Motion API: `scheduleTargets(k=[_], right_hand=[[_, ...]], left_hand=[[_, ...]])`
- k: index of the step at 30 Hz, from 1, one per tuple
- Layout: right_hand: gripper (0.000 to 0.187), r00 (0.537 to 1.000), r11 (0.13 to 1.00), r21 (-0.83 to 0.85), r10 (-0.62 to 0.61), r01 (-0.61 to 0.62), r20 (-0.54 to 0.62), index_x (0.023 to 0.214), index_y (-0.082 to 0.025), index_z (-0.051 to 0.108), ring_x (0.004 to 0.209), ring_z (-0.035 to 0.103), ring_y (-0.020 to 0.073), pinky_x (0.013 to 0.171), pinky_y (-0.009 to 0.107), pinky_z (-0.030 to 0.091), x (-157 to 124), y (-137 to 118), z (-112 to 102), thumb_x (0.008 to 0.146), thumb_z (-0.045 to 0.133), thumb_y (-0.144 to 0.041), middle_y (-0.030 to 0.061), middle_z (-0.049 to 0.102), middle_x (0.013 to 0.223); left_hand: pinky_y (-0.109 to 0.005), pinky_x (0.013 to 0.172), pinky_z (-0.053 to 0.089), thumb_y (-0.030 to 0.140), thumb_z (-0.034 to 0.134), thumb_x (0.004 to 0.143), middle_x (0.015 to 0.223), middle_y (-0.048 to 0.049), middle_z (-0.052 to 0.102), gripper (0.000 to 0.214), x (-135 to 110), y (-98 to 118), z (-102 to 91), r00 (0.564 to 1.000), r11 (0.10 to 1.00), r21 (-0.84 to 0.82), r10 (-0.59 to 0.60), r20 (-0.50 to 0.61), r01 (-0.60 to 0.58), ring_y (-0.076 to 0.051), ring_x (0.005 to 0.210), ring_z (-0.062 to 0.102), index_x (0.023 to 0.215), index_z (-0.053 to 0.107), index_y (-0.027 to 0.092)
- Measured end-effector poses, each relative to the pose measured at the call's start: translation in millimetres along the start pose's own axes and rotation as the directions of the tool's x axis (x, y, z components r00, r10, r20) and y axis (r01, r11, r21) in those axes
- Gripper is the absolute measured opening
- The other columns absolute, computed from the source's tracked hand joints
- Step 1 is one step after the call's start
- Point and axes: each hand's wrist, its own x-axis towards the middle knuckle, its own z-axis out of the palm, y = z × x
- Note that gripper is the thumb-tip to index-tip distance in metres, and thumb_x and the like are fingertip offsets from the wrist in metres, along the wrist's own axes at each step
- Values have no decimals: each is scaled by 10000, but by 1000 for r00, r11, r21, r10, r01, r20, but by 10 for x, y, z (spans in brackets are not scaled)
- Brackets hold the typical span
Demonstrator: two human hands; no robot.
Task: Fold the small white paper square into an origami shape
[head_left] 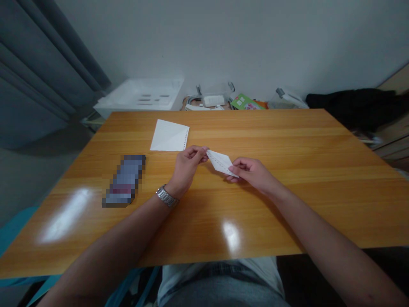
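Note:
Between my hands, above the wooden table (287, 145), is a small folded white paper (220, 162) with a pointed, kite-like outline. A line of small marks or holes runs along it. My left hand (188, 164) pinches its left tip between thumb and fingers. At the opposite end, my right hand (249, 170) grips the right corner, thumb on top and fingers beneath. A flat white sheet (169, 135) with a perforated right edge lies just beyond my left hand, apart from it. On my left wrist is a silver metal watch (167, 196).
To the left on the table lies a pixelated phone-like object (125, 181). Behind the far edge stand a white tray (150, 91), a clear box with cables (207, 100) and a green booklet (246, 102). Dark cloth (354, 106) lies at the far right.

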Motion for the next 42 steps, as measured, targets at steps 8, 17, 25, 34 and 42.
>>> scheduleTargets(k=[8, 17, 25, 34, 42], right_hand=[[407, 1000, 1000, -4, -1, 1, 10, 889, -164, 694, 719, 758, 176, 729, 313, 616, 5, -10, -15, 788, 805, -543, 91, 798, 851], [391, 990, 943, -317, -129, 105, -54, 993, -165, 752, 621, 686, 177, 618, 305, 539, 110, 141, -147, 916, 644, -533, 63, 761, 747], [275, 946, 648, -734, -324, 202, -26, 1010, -226, 783, 896, 711, 257, 805, 371, 499, 130, 123, -224, 986, 539, -350, 76, 791, 995], [354, 864, 356, -888, -497, 291, 84, 1192, -165, 745, 1064, 636, 292, 970, 445, 498, 170, 158, -235, 1023, 482, -330, 157, 706, 1121], [576, 942, 143, -968, -298, 206, 157, 1535, -117, 446, 1513, 339, 297, 1258, 582, 136, 58, 135, 12, 1074, 321, -438, 146, 433, 1604]], left_hand=[[-277, 795, 552, 521, 700, 878, 889, -82, 751, 387, -2, 24, -4, 998, 1000, 22, 8, -58, -6, -153, 810, 680, 931, 765, 143], [-378, 1000, 498, 382, 523, 1020, 1134, -111, 711, 286, -44, 95, -17, 914, 763, 503, 361, 187, -405, -224, 1099, 650, 1140, 689, 183], [-474, 1145, 405, 328, 493, 1031, 1480, -140, 545, 407, -133, -46, -1, 685, 398, 588, 163, 710, -704, -281, 1335, 531, 1413, 568, 211], [-466, 1191, 338, 429, 457, 1044, 1503, -150, 533, 505, -151, -155, -10, 685, 290, 638, 97, 722, -713, -294, 1390, 497, 1486, 510, 192], [-460, 1230, 300, 463, 373, 1073, 1542, -108, 504, 545, -207, -116, 56, 698, 102, 691, 69, 712, -715, -284, 1430, 453, 1523, 464, 169]])
